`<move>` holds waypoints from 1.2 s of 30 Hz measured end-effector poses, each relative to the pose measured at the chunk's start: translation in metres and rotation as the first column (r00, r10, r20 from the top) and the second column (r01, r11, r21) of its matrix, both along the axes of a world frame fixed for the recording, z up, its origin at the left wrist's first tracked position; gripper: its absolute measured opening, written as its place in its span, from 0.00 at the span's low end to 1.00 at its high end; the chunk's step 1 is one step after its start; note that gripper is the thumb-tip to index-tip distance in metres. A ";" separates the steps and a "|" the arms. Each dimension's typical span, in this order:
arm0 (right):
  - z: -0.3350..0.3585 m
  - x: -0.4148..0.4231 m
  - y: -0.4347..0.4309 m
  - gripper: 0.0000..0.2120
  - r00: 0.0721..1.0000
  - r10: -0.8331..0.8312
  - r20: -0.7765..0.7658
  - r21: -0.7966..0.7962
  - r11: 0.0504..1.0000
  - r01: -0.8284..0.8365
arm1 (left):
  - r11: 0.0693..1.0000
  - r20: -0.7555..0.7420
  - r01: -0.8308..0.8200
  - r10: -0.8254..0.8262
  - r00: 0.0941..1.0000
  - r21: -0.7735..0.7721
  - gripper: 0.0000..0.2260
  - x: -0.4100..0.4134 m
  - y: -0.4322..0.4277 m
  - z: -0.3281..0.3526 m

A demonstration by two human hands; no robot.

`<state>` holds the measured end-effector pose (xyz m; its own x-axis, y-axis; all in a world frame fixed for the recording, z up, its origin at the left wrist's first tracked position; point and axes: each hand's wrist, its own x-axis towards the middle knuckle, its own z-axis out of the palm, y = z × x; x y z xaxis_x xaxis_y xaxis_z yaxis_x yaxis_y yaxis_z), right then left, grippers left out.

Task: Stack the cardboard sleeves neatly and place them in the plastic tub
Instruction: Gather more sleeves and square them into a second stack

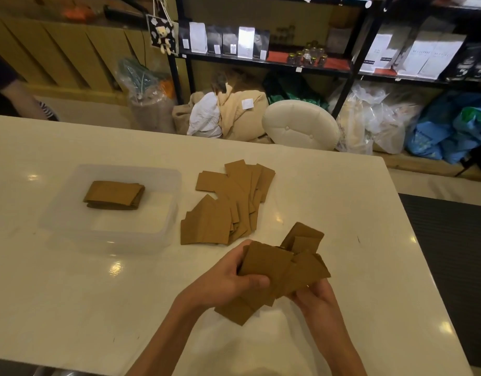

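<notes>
fanning sleeves (274, 268) in left hand (227, 284)

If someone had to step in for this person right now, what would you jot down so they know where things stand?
Left hand: grips a fanned bundle of sleeves, with the thumb across the front.
Right hand: holds the same bundle at its lower right edge.
Things: a small stack lies inside the plastic tub, toward its far side. A loose pile is spread on the table just right of the tub.
Done: one stack is in the tub.
Left: square up the held bundle and place it in the tub, then gather, stack and place the loose pile.
</notes>
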<state>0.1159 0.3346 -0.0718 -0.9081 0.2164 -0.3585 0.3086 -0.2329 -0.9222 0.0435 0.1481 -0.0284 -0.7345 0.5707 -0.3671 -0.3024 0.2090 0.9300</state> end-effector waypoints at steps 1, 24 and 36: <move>0.002 0.000 0.004 0.15 1.000 -0.020 -0.002 -0.007 1.000 0.020 | 1.000 0.010 0.000 0.000 1.000 0.008 0.19 -0.001 -0.003 0.000; -0.016 0.013 -0.017 0.21 0.983 0.098 -0.152 0.227 0.972 -0.062 | 0.639 -0.627 -0.229 -0.509 0.590 -0.734 0.25 0.031 0.049 -0.058; -0.049 -0.020 -0.050 0.09 0.955 -0.177 -0.239 0.397 0.880 0.263 | 0.583 -0.644 -0.317 -0.519 0.562 -0.748 0.18 0.012 0.040 -0.058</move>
